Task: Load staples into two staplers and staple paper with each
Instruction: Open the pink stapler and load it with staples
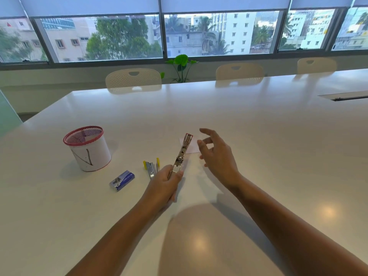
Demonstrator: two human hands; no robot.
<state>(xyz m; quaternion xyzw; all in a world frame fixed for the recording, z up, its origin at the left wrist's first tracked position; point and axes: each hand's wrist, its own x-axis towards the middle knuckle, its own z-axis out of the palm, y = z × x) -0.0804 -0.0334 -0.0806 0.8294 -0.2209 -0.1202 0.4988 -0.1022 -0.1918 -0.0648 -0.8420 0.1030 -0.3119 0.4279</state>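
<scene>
My left hand (166, 183) grips the base of a red stapler (183, 152) that is swung wide open, its metal channel pointing away from me. My right hand (217, 154) hovers just right of the stapler's far end with fingers loosely spread and holds nothing. A small white paper (194, 146) lies on the table under the stapler's tip. A yellow stapler (151, 168) lies opened on the table, just left of my left hand. A blue box of staples (122, 180) sits further left.
A red-rimmed mesh pen holder (87, 148) stands at the left on the long white table (258, 136). Chairs (133, 79) line the far edge under the windows, with a green plant (181, 64) between them. A cable slot (342, 96) lies at far right.
</scene>
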